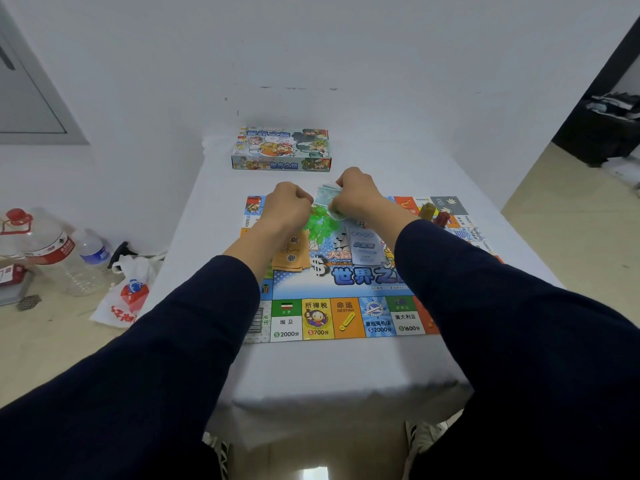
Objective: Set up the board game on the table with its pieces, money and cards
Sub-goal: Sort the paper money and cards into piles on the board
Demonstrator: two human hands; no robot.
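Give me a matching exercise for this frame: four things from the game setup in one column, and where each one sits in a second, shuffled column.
Things:
1. game box
2. orange cards
3. green plastic pieces
4. pale banknotes

Places:
A. in the grip of the right hand
B. on the board centre, between the wrists
C. far end of the table, by the wall
D. on the board, beside the left forearm

Pairs: 1-C, 2-D, 3-B, 4-A
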